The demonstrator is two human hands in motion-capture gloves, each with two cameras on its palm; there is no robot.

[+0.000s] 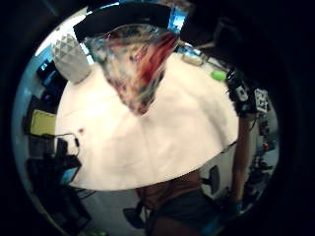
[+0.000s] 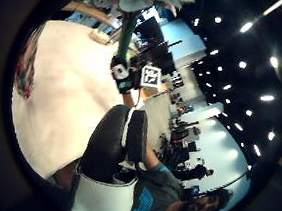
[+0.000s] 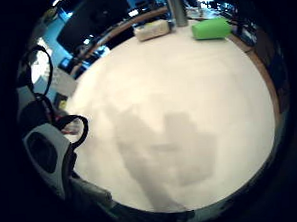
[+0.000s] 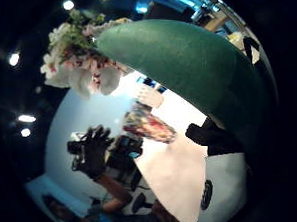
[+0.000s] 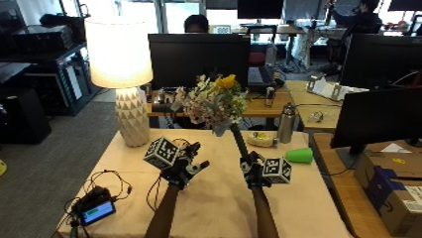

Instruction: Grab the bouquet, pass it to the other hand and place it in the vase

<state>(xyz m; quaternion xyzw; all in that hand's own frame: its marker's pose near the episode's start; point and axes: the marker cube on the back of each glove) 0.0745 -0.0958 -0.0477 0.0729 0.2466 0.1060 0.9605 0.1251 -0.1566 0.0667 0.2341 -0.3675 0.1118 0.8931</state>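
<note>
Over the table, right hand holds the bouquet upright; left hand spread wide alongside.

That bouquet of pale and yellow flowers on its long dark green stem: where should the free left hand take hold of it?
Probably on the bare stem between the blooms and the right hand, coming from the left hand's own side. The stem stands nearly upright, and that stretch looks free for the fingers.

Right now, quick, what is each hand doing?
Left hand: open, fingers spread, holding nothing.
Right hand: grips the bouquet by its stem, upright above the table.
</note>
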